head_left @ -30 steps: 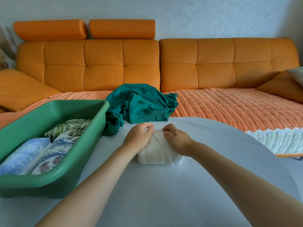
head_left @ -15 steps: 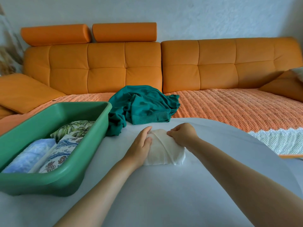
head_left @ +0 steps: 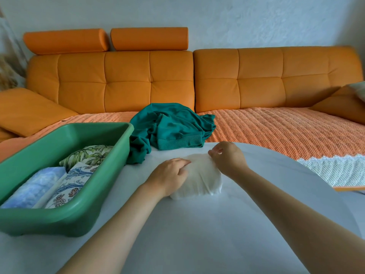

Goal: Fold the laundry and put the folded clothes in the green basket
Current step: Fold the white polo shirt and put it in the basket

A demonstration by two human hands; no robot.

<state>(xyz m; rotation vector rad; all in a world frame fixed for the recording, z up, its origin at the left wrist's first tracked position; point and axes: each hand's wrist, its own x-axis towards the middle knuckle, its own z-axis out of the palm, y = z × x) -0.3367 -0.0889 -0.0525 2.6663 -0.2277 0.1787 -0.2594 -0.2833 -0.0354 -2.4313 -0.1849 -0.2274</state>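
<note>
At the left of the frame the green basket (head_left: 49, 220) sits on the white table (head_left: 197, 234). It holds three folded pieces side by side: a pale blue cloth (head_left: 33, 186), a floral-print cloth (head_left: 73, 180) and, behind them, a leaf-print cloth (head_left: 88, 155). The far part of the basket floor is bare.

Just past the basket's far right corner a teal garment (head_left: 171, 125) lies crumpled, draped from the sofa's orange throw (head_left: 276, 131) onto the table edge, not yet folded.

In the middle of the frame the left hand (head_left: 169, 175) lies over the left side of the white cloth (head_left: 203, 178), its fingers bent down onto it and holding it in place. The cloth is a small compact bundle on the table, well apart from the basket. The right hand (head_left: 227, 157) is at its far right corner, fingers curled and pinching the top layer.

The fold looks nearly done. The basket lies to the left of the bundle, so the left hand is the nearer one to carry it across, and the free space is at the basket's far end. The bundle's long axis seems to run away from the viewer, though it is too bunched to be sure.
</note>
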